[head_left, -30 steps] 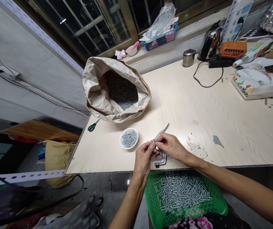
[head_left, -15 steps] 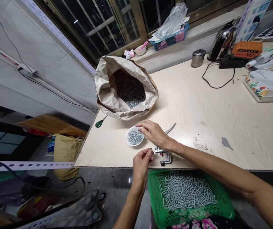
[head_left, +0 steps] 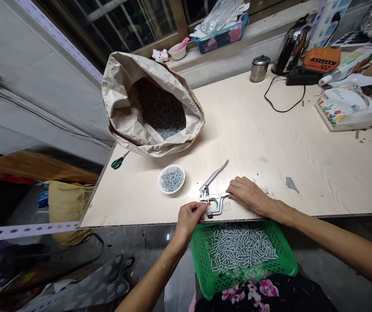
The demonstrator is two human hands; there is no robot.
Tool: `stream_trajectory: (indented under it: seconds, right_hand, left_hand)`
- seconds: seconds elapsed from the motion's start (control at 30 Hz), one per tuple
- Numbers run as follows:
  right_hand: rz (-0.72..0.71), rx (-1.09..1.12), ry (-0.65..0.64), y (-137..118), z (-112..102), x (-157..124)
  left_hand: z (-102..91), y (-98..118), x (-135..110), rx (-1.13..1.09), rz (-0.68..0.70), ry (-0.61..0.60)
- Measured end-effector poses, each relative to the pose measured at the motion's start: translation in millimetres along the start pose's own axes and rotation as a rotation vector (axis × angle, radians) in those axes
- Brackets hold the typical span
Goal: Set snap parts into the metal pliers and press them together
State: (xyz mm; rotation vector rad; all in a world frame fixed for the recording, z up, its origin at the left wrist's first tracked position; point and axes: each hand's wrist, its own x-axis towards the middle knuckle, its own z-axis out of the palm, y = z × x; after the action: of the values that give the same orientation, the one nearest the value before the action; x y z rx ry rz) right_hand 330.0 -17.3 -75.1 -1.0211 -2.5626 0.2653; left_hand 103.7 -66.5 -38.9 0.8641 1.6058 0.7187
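Snap-fastener pliers (head_left: pixel 217 201) with a red die lie near the table's front edge, one lever raised and spread from the body. My right hand (head_left: pixel 247 196) has its fingers closed on the handle end at the pliers' right side. At the jaw, my left hand (head_left: pixel 189 217) is pinched, fingertips right beside the red die. Whatever sits in that pinch is too small to make out. A white bowl (head_left: pixel 160 187) of small silver screw-like pieces stands behind my left hand. Below the table edge, a green basket (head_left: pixel 202 277) holds many longer silver pieces of similar look.
A large paper-lined sack (head_left: pixel 117 95) of dark and silver small pieces stands at the back left. Green-handled scissors (head_left: pixel 117 163) lie by the left edge. Farther right are a metal canister (head_left: pixel 259 69), a kettle (head_left: pixel 290 47), an orange battery (head_left: pixel 321 60) and a tissue pack (head_left: pixel 344 106).
My right hand has moved from above the white bowl to the pliers' handle on the right. My left hand's pinch has come up to the red die. The view has shifted rightward.
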Motion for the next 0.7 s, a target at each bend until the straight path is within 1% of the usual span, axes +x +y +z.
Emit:
stream_trajectory:
  seconds: [0.13, 0.27, 0.43, 0.6, 0.7]
  right_hand:
    - [-0.085, -0.093, 0.12, -2, 8, 3]
    - [-0.105, -0.189, 0.202, -4, 8, 0]
    - [-0.102, -0.227, 0.225, -5, 8, 0]
    - [-0.099, -0.222, 0.205, -5, 9, -1]
    - [-0.098, -0.211, 0.183, -5, 9, -1]
  left_hand:
    - [1.1, 0, 0, 0.016, -0.037, 0.023]
    - [1.0, 0, 1, 0.035, -0.059, 0.04]
    - [0.8, 7, 2, 0.076, -0.092, 0.001]
    - [-2.1, 19, 7, 0.127, -0.201, -0.084]
    - [-2.9, 23, 10, 0.159, -0.262, -0.133]
